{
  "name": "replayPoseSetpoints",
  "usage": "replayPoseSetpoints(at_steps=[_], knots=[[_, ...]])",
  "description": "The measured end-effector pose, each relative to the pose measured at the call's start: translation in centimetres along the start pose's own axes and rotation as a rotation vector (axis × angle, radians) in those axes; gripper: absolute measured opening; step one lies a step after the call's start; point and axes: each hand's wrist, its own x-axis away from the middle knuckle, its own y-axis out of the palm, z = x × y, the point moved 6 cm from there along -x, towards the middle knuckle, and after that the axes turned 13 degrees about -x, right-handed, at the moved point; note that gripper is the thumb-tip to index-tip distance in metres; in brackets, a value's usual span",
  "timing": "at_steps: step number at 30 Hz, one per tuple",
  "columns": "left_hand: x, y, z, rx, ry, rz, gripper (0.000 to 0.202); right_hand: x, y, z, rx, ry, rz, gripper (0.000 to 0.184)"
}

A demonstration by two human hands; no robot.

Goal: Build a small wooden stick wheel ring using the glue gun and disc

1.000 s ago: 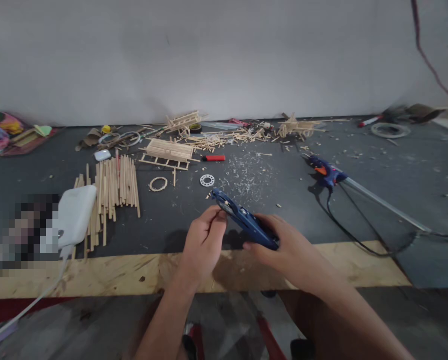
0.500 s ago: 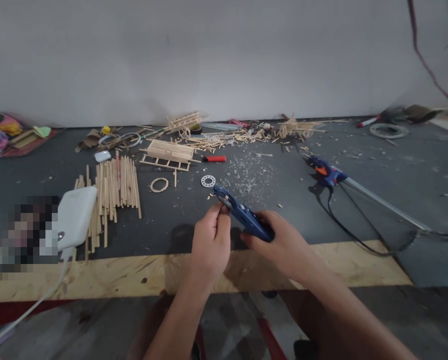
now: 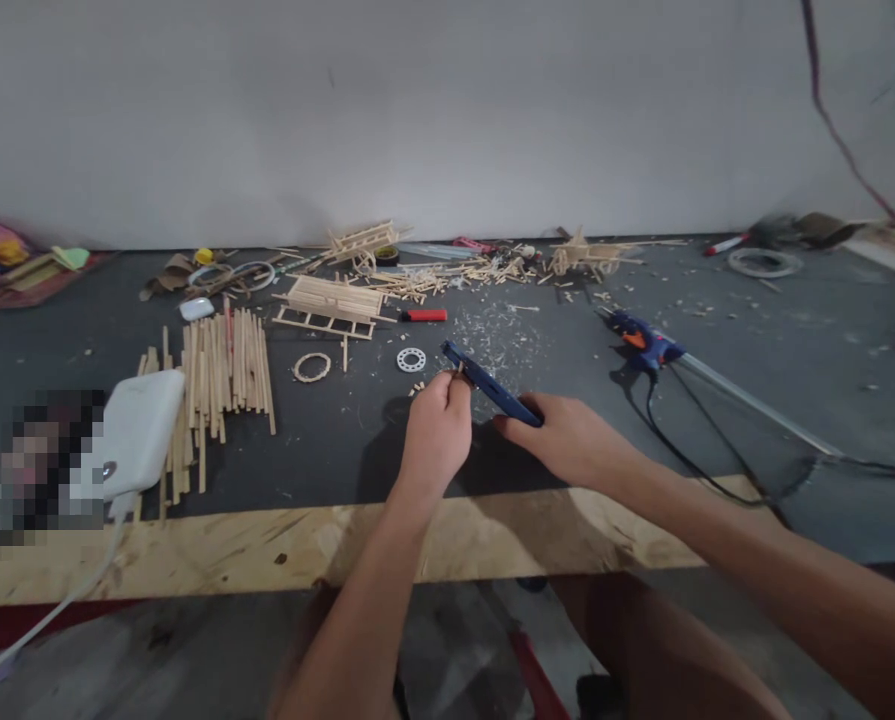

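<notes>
My right hand (image 3: 567,440) grips the handle of a blue cutter (image 3: 488,382), its tip pointing up and to the left over the dark table (image 3: 327,440). My left hand (image 3: 439,435) is closed in a pinch at the cutter's jaw; a tiny pale piece shows at the fingertips, too small to name. Both hands hover over the table's middle, just in front of a patch of wood shavings (image 3: 496,345). A white ring with holes (image 3: 411,359) lies just left of the cutter's tip.
A bundle of wooden sticks (image 3: 222,365) and a white power bank (image 3: 133,435) lie at the left. A stick frame (image 3: 332,303), a wooden ring (image 3: 313,366) and a red lighter (image 3: 426,315) sit behind. A blue glue gun (image 3: 646,345) with its cord lies at the right. A plywood edge (image 3: 267,545) fronts the table.
Both hands have moved forward and away from the plywood edge, carrying the cutter toward the shavings. The left hand stays pinched at the cutter's jaw.
</notes>
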Motion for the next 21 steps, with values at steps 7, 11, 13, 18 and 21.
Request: replayPoseSetpoints(at_steps=[7,11,13,18,21], knots=[[-1.4,1.7,0.0,0.078,-0.016,-0.048,0.023,-1.7,-0.6,2.0,0.054,0.027,-0.004,0.034],[-1.1,1.6,0.1,0.160,-0.026,-0.074,0.022,-2.0,-1.0,3.1,0.142,0.057,0.025,0.040],[-0.7,1.5,0.3,0.220,-0.036,-0.104,0.021,-2.0,-1.4,3.7,0.166,0.095,0.027,0.042],[1.0,1.1,1.1,0.430,-0.094,-0.212,0.020,-2.4,-3.4,5.0,0.167,0.164,0.069,0.047],[2.1,0.3,1.0,0.482,-0.117,-0.233,0.019,-3.4,-4.4,6.0,0.199,0.204,0.060,0.050]])
